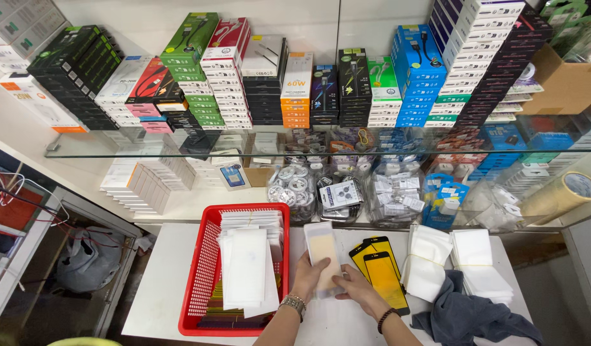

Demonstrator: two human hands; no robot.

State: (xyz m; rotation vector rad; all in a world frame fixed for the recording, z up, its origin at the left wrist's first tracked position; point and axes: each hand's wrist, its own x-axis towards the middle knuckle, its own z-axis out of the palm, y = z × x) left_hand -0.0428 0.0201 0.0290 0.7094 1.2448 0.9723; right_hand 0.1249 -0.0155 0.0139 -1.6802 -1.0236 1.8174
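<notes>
Holding a pale translucent sleeve (323, 256) flat on the white table (167, 282), the left hand (308, 277) curls its fingers round the near edge while the right hand (354, 286) pinches the lower right corner. A loose grip could let it slide onto the black-framed screen protectors (380, 269) just beside it, perhaps scuffing them. Beside the left wrist, the red basket (204, 282) holds white envelopes (247, 263) stacked above darker packets, hard to make out. Clear bags (295, 186) of white cables crowd the shelf behind.
</notes>
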